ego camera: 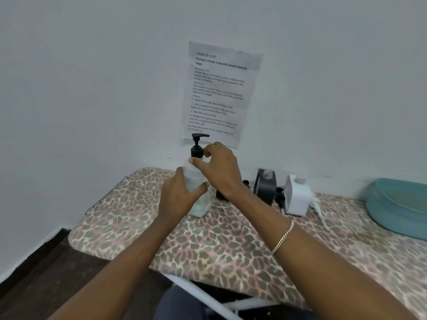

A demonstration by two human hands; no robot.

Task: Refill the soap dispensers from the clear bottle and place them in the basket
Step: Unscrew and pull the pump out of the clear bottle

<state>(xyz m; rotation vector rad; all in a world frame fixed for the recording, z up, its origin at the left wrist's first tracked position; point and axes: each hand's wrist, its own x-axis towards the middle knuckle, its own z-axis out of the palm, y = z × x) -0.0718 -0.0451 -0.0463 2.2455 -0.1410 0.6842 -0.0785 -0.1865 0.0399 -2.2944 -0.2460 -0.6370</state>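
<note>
My left hand point(179, 197) is wrapped around the soap dispenser point(201, 207) standing on the tabletop point(208, 245), right hand point(219, 168) pinching its black pump collar point(196, 151).

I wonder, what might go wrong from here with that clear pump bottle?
Left hand grips the clear plastic bottle with a black pump, right hand pinches its collar: soap might spill onto the leopard-print table cover. The right forearm lies close to the black square dispenser and white square dispenser and may knock them.
</note>
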